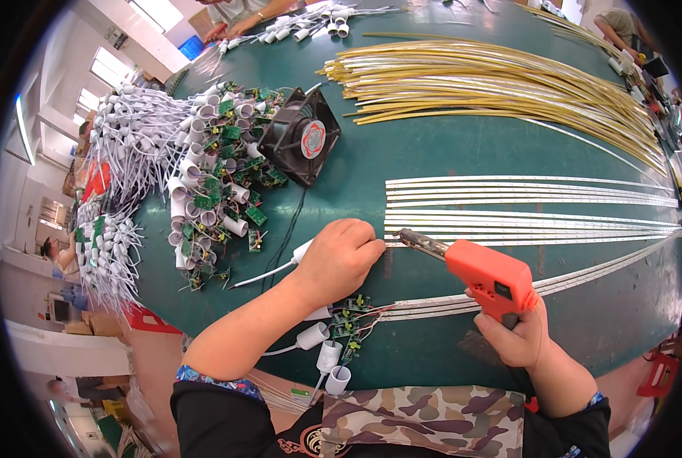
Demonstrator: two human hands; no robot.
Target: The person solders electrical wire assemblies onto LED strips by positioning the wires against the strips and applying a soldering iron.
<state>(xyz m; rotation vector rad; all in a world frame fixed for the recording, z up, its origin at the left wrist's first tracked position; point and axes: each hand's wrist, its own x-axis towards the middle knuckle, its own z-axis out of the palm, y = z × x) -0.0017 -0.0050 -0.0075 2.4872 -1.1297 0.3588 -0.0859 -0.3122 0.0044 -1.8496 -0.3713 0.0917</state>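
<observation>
**Soldering gun up, left hand bunched by the strips**

So, clock face centred on your left hand (341,256), 12 being the far side of the green table (432,153). That hand's fingers are curled in tight; a white plastic cylinder with a thin cable (301,250) sticks out behind them, partly hidden, so I can't tell if you're gripping it. Your right hand (520,336), around 4 o'clock, is wrapped round the handle of an orange-red, pistol-shaped soldering gun (490,275) at 3. Its dark metal tip (406,235) points back at you from 2, right by the near ends of the flat white strips (570,227). Touching or not? Can't tell.

Down at 6 you've got green circuit boards (350,324), wired to slim pale strips (432,307) at 4. The square black fan (303,137) stands between 11 and 12, and the long yellow-and-white strip bundle (493,84) lies between 1 and 2.
</observation>
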